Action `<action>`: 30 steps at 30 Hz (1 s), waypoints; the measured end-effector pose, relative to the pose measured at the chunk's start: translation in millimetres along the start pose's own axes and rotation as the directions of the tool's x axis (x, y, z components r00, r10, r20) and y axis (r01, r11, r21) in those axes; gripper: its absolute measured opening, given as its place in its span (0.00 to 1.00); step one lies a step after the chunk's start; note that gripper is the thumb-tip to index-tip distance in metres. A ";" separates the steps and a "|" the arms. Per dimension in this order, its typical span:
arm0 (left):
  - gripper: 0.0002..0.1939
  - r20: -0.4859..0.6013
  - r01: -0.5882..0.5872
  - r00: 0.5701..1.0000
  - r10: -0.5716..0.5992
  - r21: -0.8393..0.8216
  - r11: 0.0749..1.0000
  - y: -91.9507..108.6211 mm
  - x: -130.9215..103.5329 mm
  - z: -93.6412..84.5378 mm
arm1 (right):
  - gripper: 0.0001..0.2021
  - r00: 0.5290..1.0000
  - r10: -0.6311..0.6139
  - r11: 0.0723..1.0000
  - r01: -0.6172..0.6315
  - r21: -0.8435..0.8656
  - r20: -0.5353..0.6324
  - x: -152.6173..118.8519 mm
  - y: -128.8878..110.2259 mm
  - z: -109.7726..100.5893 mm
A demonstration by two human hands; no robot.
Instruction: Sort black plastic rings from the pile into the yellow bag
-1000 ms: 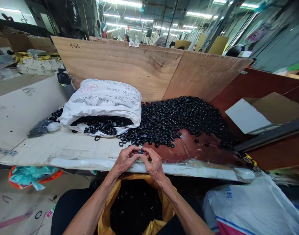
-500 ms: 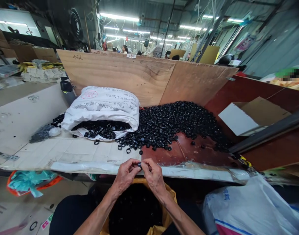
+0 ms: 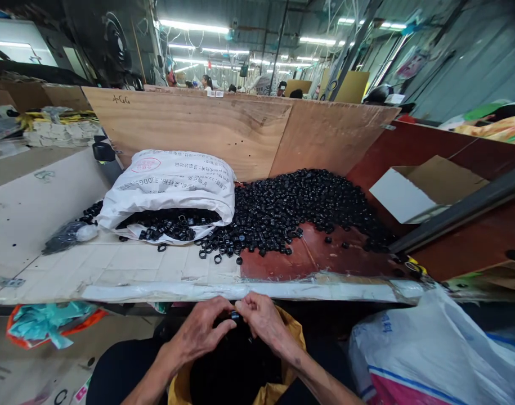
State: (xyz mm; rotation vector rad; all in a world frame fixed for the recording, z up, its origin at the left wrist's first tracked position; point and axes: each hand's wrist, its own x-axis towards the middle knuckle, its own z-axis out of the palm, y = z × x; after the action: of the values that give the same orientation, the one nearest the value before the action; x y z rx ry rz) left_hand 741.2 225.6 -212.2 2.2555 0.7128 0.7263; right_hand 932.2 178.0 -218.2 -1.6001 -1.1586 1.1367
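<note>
A small black plastic piece (image 3: 235,316) sits at the tips of my left hand's (image 3: 202,327) thumb and index finger, which are curved round it. My right hand (image 3: 263,323) is closed, its thumb and fingers pressed together right beside that piece. What it pinches, if anything, is hidden. Another dark bit shows under the right hand, too blurred to name. Both hands are over the mouth of a yellow bag (image 3: 291,327) with a dark inside. On the bench beyond lies a large heap of similar black pieces (image 3: 299,208), some of them ring-shaped.
A white woven sack (image 3: 173,177) spills black pieces on the bench's left. Wooden boards (image 3: 198,124) wall the back. An open carton (image 3: 404,197) and a metal bar (image 3: 464,216) are at right. A plastic bag (image 3: 434,349) stands lower right, an orange-rimmed basket (image 3: 16,332) lower left.
Both hands have dropped from the bench's front edge to over the yellow bag, and the black piece came down with them. The left thumb and index finger are spread wider. The view has shifted slightly.
</note>
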 end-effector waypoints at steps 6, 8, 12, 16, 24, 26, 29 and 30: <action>0.13 -0.407 0.379 0.878 -0.252 0.269 0.885 -41.5 59.1 -20.7 | 0.10 0.858 -0.489 0.729 0.302 -0.614 -0.158 70.7 -8.1 -12.3; 0.14 -0.394 0.394 0.886 -0.244 0.364 0.844 -53.7 72.8 -15.2 | 0.11 0.859 -0.491 0.680 0.276 -0.679 -0.142 87.6 -5.9 -6.2; 0.08 -0.371 0.336 0.908 -0.195 0.366 0.868 -60.8 75.5 -3.4 | 0.08 0.803 -0.586 0.668 0.403 -0.626 -0.109 94.9 3.5 0.2; 0.11 -0.373 0.213 0.919 -0.125 0.204 0.955 -62.8 70.6 -0.4 | 0.16 0.699 -0.715 0.656 0.655 -0.374 -0.030 89.6 4.7 -4.1; 0.16 -0.303 -0.013 0.953 0.006 -0.023 1.000 -66.6 70.0 -3.9 | 0.14 0.794 -0.607 0.785 0.593 -0.181 -0.033 84.5 2.7 -5.0; 0.16 -0.277 0.052 0.958 -0.081 -0.111 0.992 -62.9 68.0 -4.6 | 0.09 0.767 -0.641 0.757 0.628 -0.179 -0.020 82.1 -0.7 -5.3; 0.13 -0.232 0.113 0.958 -0.168 -0.235 0.965 -57.5 65.8 -6.0 | 0.10 0.718 -0.696 0.708 0.688 -0.163 0.009 79.2 -6.6 -6.5; 0.11 -0.224 0.107 0.960 -0.166 -0.255 0.961 -56.1 65.5 -6.7 | 0.11 0.713 -0.701 0.702 0.694 -0.160 0.015 78.8 -7.7 -6.9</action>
State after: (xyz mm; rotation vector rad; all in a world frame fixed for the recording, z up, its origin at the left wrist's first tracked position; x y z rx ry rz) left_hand 766.4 306.7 -228.5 1.8960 0.8396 0.9763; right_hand 950.1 255.2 -224.3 -1.0951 -1.6600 0.5024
